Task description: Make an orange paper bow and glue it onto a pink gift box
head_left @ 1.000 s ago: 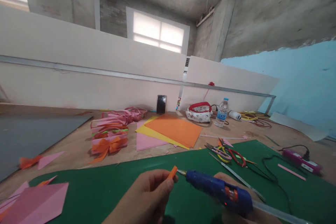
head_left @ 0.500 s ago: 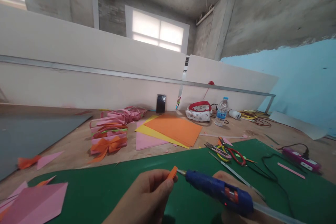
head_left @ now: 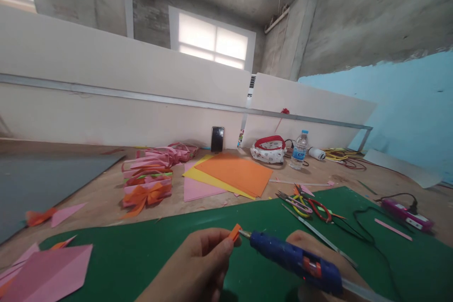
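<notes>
Inside far mat edge (head_left: 141, 228), 2 hands (head_left: 201, 257) (head_left: 323, 247)

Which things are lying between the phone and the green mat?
In the head view, overlapping orange paper, yellow paper and pink paper lie there, on the brown tabletop.

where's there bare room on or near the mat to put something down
Bare: the green mat between the pink paper and left hand, and most of the gray board, far left. Crowded: the mat beyond the glue gun, with the red-handled tool, metal strip and cord.
</notes>
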A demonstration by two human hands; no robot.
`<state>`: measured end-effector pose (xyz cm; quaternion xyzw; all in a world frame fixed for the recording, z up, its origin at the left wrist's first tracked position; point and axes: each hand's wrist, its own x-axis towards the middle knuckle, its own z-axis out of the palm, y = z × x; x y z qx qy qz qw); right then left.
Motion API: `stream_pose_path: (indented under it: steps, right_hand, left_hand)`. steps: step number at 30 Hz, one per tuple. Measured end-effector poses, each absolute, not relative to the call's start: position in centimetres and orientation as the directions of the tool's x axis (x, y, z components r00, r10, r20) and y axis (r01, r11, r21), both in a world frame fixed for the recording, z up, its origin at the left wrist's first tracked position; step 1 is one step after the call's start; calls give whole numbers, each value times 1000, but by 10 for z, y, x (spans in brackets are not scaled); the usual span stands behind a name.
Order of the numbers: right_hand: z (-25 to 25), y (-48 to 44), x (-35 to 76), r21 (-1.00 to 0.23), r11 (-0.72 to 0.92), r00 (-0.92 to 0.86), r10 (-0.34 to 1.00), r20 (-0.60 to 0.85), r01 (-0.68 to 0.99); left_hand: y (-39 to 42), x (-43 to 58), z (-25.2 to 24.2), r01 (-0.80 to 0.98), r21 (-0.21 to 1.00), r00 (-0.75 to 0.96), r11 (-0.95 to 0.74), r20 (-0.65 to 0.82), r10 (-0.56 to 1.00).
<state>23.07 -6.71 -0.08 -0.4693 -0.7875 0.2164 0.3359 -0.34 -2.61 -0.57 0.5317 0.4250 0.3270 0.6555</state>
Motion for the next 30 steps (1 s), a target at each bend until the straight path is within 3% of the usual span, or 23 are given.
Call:
stream_pose_path:
  steps: [7, 11, 14, 17, 19, 24, 30]
  right_hand:
    - [-24, -58, 236, -543, 575, -371, 815, 445, 612]
    - [-26, -54, 236, -439, 566, -347, 803, 485, 697]
    - [-24, -53, 234, -244, 589, -385, 735, 558, 771]
    - [-26, -53, 230, 44, 616, -471, 553, 688, 787]
    - [-30, -51, 224, 165, 605, -487, 418, 767, 779]
    - [-36, -47, 212, 313, 564, -513, 237, 825, 764]
    - [-17, -60, 211, 411, 547, -616, 264, 743, 730]
  left_hand:
    - [-24, -4, -9, 86, 982, 461, 167, -188, 867]
    - [-24, 0, -14, -32, 965, 431, 261, -222, 875]
    - [-25, 2, -19, -151, 935, 386, 321, -244, 890]
    - [-26, 1, -21, -232, 909, 399, 347, -236, 886]
    - [-27, -1, -20, -285, 871, 440, 401, -253, 862]
    - [-27, -2, -14, -344, 821, 539, 455, -224, 812]
    - [-24, -4, -14, -326, 840, 467, 433, -255, 847]
